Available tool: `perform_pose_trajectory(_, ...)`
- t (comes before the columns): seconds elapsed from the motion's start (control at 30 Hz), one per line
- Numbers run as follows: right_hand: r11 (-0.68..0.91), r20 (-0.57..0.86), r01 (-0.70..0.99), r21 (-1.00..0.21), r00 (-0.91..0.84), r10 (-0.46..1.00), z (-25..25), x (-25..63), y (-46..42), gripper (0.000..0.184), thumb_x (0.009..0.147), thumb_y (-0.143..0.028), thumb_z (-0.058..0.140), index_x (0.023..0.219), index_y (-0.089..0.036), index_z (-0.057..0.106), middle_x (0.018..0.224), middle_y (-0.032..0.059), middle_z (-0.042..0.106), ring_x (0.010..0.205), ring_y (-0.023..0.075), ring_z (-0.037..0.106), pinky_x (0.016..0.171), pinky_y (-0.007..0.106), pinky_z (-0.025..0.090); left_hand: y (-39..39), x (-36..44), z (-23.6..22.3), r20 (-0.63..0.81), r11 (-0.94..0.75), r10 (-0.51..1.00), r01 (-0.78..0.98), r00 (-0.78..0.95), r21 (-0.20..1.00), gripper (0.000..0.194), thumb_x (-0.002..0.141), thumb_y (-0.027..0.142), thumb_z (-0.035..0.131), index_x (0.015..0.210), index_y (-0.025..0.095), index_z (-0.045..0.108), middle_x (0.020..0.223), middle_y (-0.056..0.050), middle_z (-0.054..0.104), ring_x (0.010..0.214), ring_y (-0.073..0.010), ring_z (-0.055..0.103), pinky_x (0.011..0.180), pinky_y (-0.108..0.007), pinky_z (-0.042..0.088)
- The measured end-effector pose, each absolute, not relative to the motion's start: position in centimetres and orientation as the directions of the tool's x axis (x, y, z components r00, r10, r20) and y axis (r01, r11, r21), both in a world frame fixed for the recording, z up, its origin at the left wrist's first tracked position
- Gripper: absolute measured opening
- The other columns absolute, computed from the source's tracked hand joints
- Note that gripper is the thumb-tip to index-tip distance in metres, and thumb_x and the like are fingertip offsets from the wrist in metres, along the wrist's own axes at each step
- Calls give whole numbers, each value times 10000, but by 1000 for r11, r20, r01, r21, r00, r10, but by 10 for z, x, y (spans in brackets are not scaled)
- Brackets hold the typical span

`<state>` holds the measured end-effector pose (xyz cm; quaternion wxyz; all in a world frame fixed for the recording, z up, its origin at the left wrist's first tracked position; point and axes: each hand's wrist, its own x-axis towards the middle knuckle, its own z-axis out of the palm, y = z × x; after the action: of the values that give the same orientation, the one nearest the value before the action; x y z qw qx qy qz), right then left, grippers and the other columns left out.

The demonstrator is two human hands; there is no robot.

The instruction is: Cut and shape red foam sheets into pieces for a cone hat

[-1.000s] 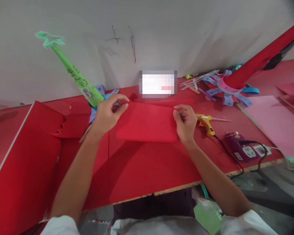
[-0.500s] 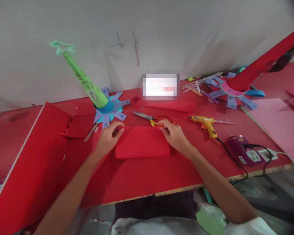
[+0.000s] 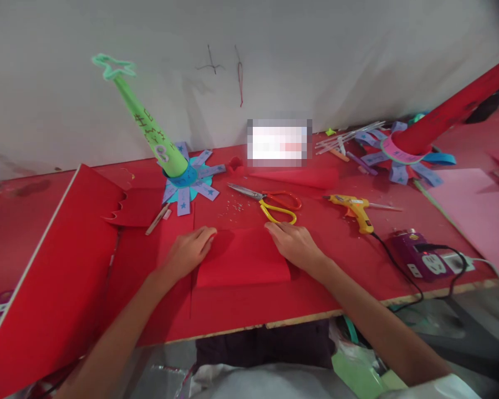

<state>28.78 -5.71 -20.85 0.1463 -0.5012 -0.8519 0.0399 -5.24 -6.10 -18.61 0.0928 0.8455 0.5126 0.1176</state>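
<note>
A red sheet (image 3: 243, 257), paper or thin foam, lies in front of me with its near part bent into a soft curve. My left hand (image 3: 193, 248) is closed at the sheet's far left corner, thumb and fingers together on the edge. At the far right corner my right hand (image 3: 295, 244) grips the same edge, its fingers bent over it. Just beyond the right hand are scissors (image 3: 246, 192) with one red and one yellow handle, blades pointing left.
A green paper cone (image 3: 162, 144) stands back left; a red cone (image 3: 432, 130) leans at right. A yellow glue gun (image 3: 355, 209) lies right, near a purple power socket (image 3: 419, 260) with cords. A red board (image 3: 54, 266) slants at left; a pink sheet (image 3: 474, 216) lies far right.
Both hands have come nearer to me and lower, bringing the sheet's far edge with them. The sheet's curve looks flatter, and the scissors' handles show more fully.
</note>
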Motion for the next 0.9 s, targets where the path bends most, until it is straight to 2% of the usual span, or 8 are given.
perform_pose_trajectory(0.2,500,244,852,-157,-457,856,-212,288,-55,329,1088,-166,486,1203,-218,790,940,120,832,839,229,750,640,309,397,-60,-53,-186,86,-567,823,803,561,184,334,1110,218,417,1240,247,723,1140,-100,744,1027,-231,745,749,-309,551)
perform_pose_trajectory(0.37,479,223,853,-208,-435,872,-216,292,-54,300,1105,-271,509,1214,-249,788,941,93,845,801,217,752,595,306,356,-46,-58,-172,124,-636,771,757,624,146,317,1084,223,501,1252,274,765,1323,-127,697,1216,-298,657,1041,-477,521)
perform_pose_trajectory(0.43,467,195,854,-229,-430,881,-217,293,-53,306,1116,-311,508,1238,-250,782,932,84,849,773,213,752,577,306,334,-40,-58,-163,81,-704,707,690,702,166,400,1043,116,497,1265,305,770,1325,-99,713,1242,-293,641,1084,-491,481)
perform_pose_trajectory(0.53,470,152,849,-240,-445,882,-219,295,-53,313,1135,-320,492,1189,-246,791,942,70,856,778,202,761,571,304,312,-36,-52,-151,-37,-786,583,575,812,225,614,962,-52,410,1335,308,739,1329,-65,736,1243,-247,642,1104,-433,445)
perform_pose_trajectory(0.6,469,136,853,-230,-449,883,-218,295,-53,316,1141,-316,487,1157,-247,796,956,62,859,785,196,765,573,308,298,-37,-43,-146,-86,-785,575,578,814,223,556,996,-26,421,1336,287,728,1321,-63,740,1201,-239,654,1059,-410,448)
perform_pose_trajectory(0.73,448,116,874,-188,-433,894,-215,292,-55,320,1141,-324,484,1151,-242,793,924,58,851,745,186,745,567,317,258,-46,-19,-143,-126,-740,644,656,755,149,191,1095,251,561,1162,227,739,1178,-76,739,1080,-251,674,973,-393,471)
perform_pose_trajectory(0.8,449,112,876,-178,-436,893,-214,291,-55,333,1141,-315,469,1135,-231,791,910,64,843,732,181,731,566,317,246,-51,-9,-143,-145,-754,629,645,763,124,167,1091,220,558,1130,201,719,1167,-81,730,1062,-245,681,970,-385,482)
perform_pose_trajectory(0.9,458,113,872,-172,-445,888,-213,290,-56,328,1134,-281,466,1125,-219,788,924,73,843,740,182,731,568,315,239,-60,2,-141,-155,-791,577,596,802,136,315,1068,75,486,1258,213,696,1265,-79,724,1130,-236,689,1008,-379,490)
